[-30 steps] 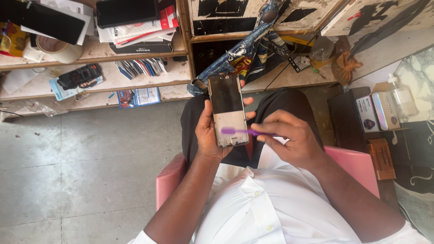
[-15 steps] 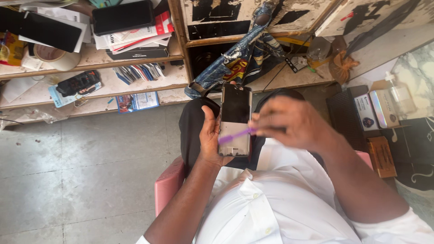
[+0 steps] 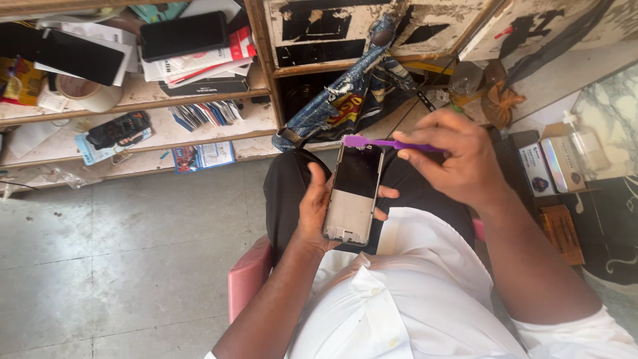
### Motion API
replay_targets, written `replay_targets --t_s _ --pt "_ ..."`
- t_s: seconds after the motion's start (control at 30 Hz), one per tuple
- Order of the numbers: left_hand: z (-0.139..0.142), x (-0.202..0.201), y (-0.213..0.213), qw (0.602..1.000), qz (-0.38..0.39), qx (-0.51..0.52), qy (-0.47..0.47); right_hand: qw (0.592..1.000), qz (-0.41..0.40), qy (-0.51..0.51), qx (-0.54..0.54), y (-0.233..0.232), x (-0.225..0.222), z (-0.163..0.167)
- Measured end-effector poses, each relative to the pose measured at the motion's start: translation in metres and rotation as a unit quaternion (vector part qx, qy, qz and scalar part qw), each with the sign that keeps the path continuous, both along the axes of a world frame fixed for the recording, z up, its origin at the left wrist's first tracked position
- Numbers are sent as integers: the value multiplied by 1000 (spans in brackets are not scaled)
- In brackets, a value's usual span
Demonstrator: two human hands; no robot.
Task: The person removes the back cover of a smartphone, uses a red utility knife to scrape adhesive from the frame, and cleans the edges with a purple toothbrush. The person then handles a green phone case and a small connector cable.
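Phone frame under a purple tool

Opened phone with back off, held upright over the lap, dark upper half and bare grey lower half showing. Gripped in the left hand, thumb along the left edge, fingertips curled round the right edge. Purple plastic pry tool laid crosswise, flat tip just above the phone's far left corner. Pinched in the right hand, fingers closed round the handle, to the right of the phone. Beneath, black trousers, white shirt nearer, pink chair edge at near left. Farther off, denim bag hanging from a wooden shelf. On the shelves at far left, dark phones, papers, tape roll. At right, small boxes. Grey tiled floor at left.
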State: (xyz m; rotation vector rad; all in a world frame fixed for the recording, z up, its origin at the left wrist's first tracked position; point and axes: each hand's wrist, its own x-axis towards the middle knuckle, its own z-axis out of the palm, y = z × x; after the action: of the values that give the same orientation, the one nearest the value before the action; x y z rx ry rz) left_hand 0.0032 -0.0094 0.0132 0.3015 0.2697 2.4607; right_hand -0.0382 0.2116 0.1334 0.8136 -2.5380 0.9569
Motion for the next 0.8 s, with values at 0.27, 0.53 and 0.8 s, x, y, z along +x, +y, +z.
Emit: replay_targets --t_s 0.27,0.53,0.8 --pt "-1 3 1 999 0 -18 -34 984 92 -145 -52 -4 11 -8" --pt "3 4 2 1000 17 -6 6 988 97 -111 -50 4 14 -12" --pt "1 5 3 999 4 -32 8 996 -61 -45 -46 18 11 -5"
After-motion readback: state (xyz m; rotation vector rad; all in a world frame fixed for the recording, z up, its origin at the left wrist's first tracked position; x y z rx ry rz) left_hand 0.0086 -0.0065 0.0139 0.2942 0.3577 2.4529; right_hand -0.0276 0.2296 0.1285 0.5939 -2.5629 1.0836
